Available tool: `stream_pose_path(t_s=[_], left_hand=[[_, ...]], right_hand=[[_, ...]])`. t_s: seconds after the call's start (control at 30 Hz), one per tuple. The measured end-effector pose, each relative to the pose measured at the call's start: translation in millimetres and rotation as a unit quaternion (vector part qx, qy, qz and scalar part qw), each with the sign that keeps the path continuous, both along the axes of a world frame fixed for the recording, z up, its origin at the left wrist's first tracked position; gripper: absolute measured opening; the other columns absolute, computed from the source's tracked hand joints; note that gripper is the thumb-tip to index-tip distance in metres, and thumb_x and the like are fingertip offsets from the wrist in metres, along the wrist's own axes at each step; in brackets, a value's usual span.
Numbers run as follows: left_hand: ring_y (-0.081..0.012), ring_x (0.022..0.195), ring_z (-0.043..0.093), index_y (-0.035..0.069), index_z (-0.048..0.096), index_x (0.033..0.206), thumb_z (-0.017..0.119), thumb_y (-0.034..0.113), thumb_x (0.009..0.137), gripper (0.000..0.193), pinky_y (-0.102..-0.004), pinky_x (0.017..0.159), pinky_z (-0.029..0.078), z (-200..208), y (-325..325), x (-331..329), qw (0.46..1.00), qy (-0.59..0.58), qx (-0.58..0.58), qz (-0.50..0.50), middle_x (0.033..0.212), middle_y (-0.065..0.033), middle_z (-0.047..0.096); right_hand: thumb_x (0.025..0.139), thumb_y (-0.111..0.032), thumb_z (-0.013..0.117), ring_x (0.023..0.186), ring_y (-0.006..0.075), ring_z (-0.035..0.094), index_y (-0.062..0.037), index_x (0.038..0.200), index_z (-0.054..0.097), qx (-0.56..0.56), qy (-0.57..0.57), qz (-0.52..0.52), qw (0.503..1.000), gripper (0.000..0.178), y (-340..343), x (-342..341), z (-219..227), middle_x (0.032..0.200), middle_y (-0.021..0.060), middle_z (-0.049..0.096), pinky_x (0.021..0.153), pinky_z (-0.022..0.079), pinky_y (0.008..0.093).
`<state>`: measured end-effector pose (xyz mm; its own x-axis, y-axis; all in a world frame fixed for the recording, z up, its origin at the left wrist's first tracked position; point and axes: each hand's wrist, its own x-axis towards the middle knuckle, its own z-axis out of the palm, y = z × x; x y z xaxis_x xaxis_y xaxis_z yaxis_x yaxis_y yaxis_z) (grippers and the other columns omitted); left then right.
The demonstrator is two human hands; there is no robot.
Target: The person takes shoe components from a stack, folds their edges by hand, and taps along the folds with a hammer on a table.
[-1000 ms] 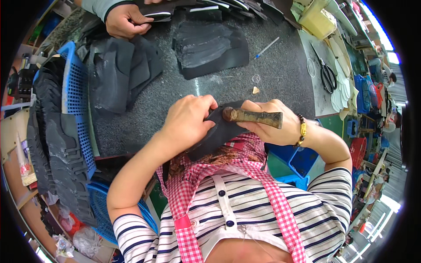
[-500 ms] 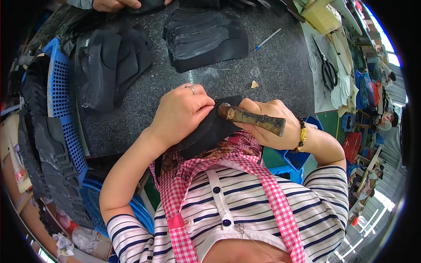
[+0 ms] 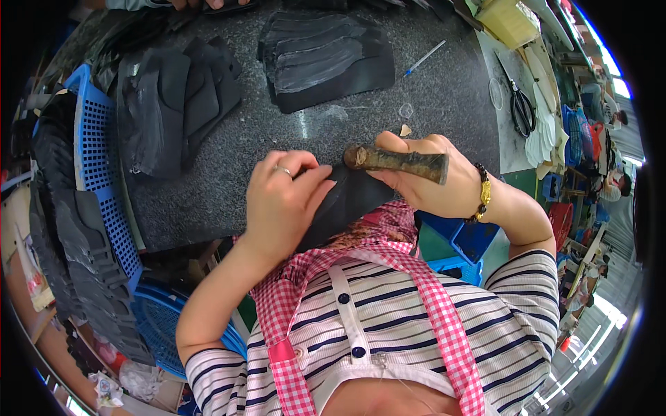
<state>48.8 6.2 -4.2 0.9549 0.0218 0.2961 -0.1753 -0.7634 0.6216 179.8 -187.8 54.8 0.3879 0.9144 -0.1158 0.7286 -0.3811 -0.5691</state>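
My right hand (image 3: 437, 180) is closed round a worn brown hammer (image 3: 402, 162), its rounded end pointing left over a black sheet piece (image 3: 347, 201). That piece lies at the table's near edge, partly over my apron. At the piece's left side is my left hand (image 3: 281, 201), its fingers curled and thumb and forefinger close together at the material. The fingertips' exact hold on it is partly hidden.
Black cut pieces lie in a stack (image 3: 329, 62) and a pile (image 3: 177, 104) on the speckled table (image 3: 243, 132). A pen (image 3: 424, 58) and scissors (image 3: 520, 111) rest farther right. A blue basket (image 3: 104, 152) stands left. Another person's hand (image 3: 215, 3) shows at the far edge.
My left hand has shifted slightly left and its thumb and forefinger have loosened a little. The hammer has turned slightly, its wide end rising. The other person's hand has moved farther out of view.
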Motion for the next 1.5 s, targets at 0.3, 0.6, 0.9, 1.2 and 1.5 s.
stream_pose_path(t_s=[0.3, 0.6, 0.9, 1.2, 1.5], left_hand=[[-0.0221, 0.087, 0.059, 0.003, 0.067, 0.100, 0.062, 0.008, 0.078, 0.024, -0.0405, 0.086, 0.042, 8.0, -25.3, -13.1, 0.981, -0.012, 0.192, -0.007, 0.098, -0.0066, 0.060], [-0.0199, 0.082, 0.060, 0.007, 0.068, 0.094, 0.068, 0.008, 0.074, 0.020, -0.0423, 0.090, 0.039, 15.1, -13.7, -18.4, 0.990, 0.014, 0.138, -0.014, 0.090, -0.0031, 0.063], [-0.0184, 0.082, 0.059, 0.009, 0.069, 0.092, 0.069, 0.006, 0.074, 0.018, -0.0442, 0.094, 0.038, 17.7, 14.4, -30.9, 0.979, 0.000, 0.180, -0.099, 0.091, 0.0000, 0.064], [-0.0140, 0.080, 0.057, 0.011, 0.071, 0.091, 0.065, 0.010, 0.073, 0.018, -0.0502, 0.100, 0.037, 12.4, 35.2, -41.7, 0.978, -0.026, 0.167, -0.125, 0.088, 0.0027, 0.063], [-0.0138, 0.080, 0.058, 0.011, 0.071, 0.088, 0.068, 0.012, 0.075, 0.013, -0.0522, 0.101, 0.037, 9.2, 36.8, -48.5, 0.981, -0.020, 0.165, -0.101, 0.088, 0.0036, 0.063]], right_hand=[[0.088, -0.014, 0.063, 0.064, 0.0326, 0.059, -0.0004, 0.100, 0.062, 0.012, -0.054, 0.073, 0.996, 0.018, 1.3, 3.9, 2.7, 0.087, 0.0151, 0.055, 0.056, 0.047, 0.0399], [0.085, -0.021, 0.064, 0.059, 0.0333, 0.061, -0.0094, 0.104, 0.057, 0.018, -0.032, 0.073, 0.997, 0.023, 9.4, 2.4, -3.7, 0.069, 0.0126, 0.060, 0.053, 0.048, 0.0434], [0.082, -0.012, 0.068, 0.058, 0.0371, 0.059, -0.0048, 0.096, 0.051, -0.013, 0.006, 0.070, 0.997, 0.023, 18.7, -9.5, 4.3, 0.068, 0.0156, 0.058, 0.049, 0.044, 0.0417], [0.087, -0.022, 0.063, 0.060, 0.0330, 0.062, -0.0081, 0.103, 0.055, -0.008, 0.020, 0.090, 0.996, 0.023, 29.0, -21.3, 2.7, 0.064, 0.0119, 0.058, 0.052, 0.049, 0.0416], [0.090, -0.019, 0.060, 0.060, 0.0353, 0.060, -0.0075, 0.102, 0.055, -0.017, 0.029, 0.119, 0.992, 0.018, 36.1, -26.1, 3.5, 0.064, 0.0123, 0.058, 0.052, 0.048, 0.0430]])
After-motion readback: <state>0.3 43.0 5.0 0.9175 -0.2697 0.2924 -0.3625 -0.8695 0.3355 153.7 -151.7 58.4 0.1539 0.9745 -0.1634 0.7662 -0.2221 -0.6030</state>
